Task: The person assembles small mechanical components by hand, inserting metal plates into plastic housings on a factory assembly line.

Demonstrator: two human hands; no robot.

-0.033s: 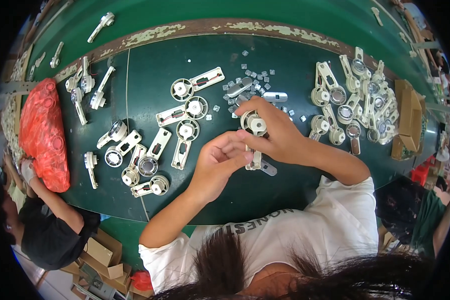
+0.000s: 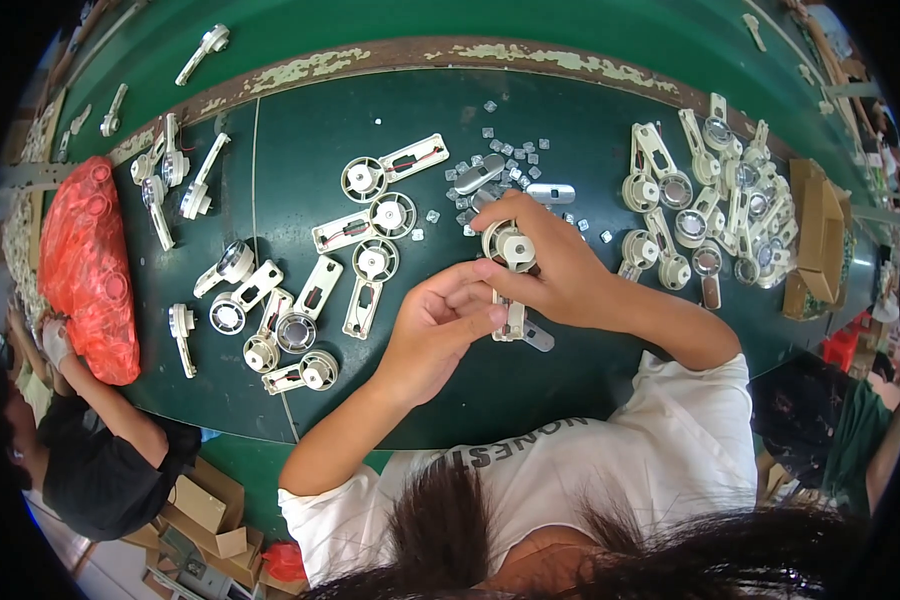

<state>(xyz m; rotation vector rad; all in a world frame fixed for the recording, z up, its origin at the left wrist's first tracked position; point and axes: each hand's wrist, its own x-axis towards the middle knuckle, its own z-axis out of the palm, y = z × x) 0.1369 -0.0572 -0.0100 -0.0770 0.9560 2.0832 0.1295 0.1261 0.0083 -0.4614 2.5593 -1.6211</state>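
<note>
Head view: the right hand (image 2: 570,268) grips a cream plastic fan body with a round head (image 2: 511,248) between thumb and fingers, over the dark green table (image 2: 310,130); the left hand (image 2: 432,335) curls beside its handle (whether pinching it, I cannot tell). Small clear square plastic pieces (image 2: 532,159) lie beyond.

White short-sleeved shirt (image 2: 610,450) with dark lettering (image 2: 530,441), forearms (image 2: 345,428) and fingers (image 2: 458,275) bare.

Fan unit (image 2: 511,248) between bench (image 2: 590,390) front and far edges: middle hidden by right hand (image 2: 560,265) (left hand (image 2: 432,330) grip unclear). Clear squares (image 2: 508,149) toward far edge: detail too small. Co-worker (image 2: 110,490) by front-left corner: cut off.
</note>
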